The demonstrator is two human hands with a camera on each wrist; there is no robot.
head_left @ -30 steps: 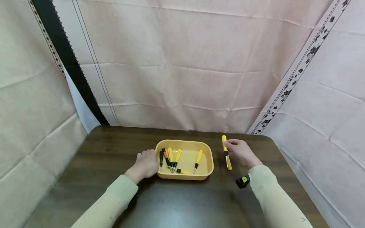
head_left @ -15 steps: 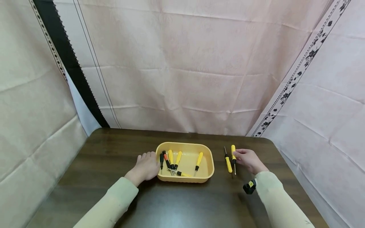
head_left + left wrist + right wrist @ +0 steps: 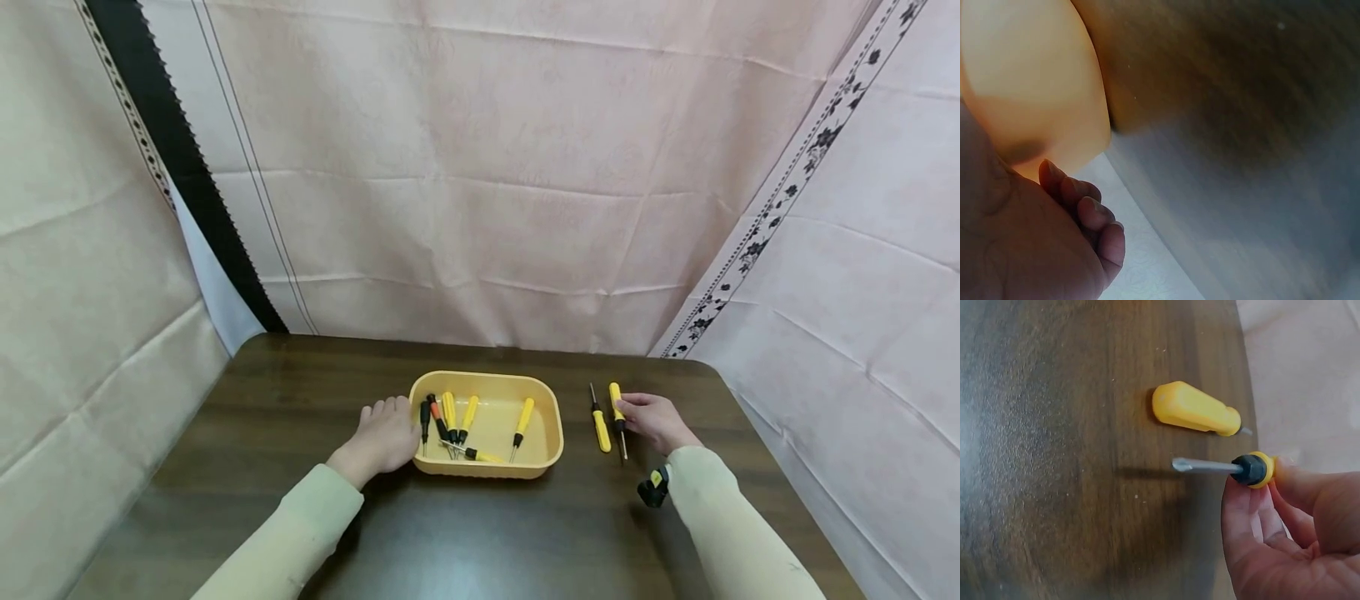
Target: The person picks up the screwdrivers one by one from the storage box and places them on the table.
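Note:
My left hand [image 3: 384, 432] holds the left side of a yellow plastic tray [image 3: 498, 470]. In the left wrist view its curled fingers [image 3: 1096, 214] lie along the tray's outer wall [image 3: 1041, 69]; the thumb is hidden. To the tray's right, my right hand [image 3: 654, 419] pinches the yellow handle of a screwdriver [image 3: 616, 403] between thumb and fingers. Its metal shaft points toward the near side, and the right wrist view shows the tip [image 3: 1182, 464] over the tabletop. Beside it on the left lies another yellow-handled screwdriver [image 3: 602, 431], shaft pointing away.
Inside the tray are several yellow-handled screwdrivers [image 3: 523, 415], a black-handled screwdriver [image 3: 425, 419] and a red-and-black-handled one [image 3: 437, 415]. Everything stands on a dark wooden table [image 3: 300, 392]. Pale cloth [image 3: 480, 208] hangs behind and at both sides. A small black camera [image 3: 654, 487] sits at the right wrist.
The right hand has shifted right and toward the near side with its screwdriver, settling beside the other one, which lies fully in view. The left hand and the tray keep their places.

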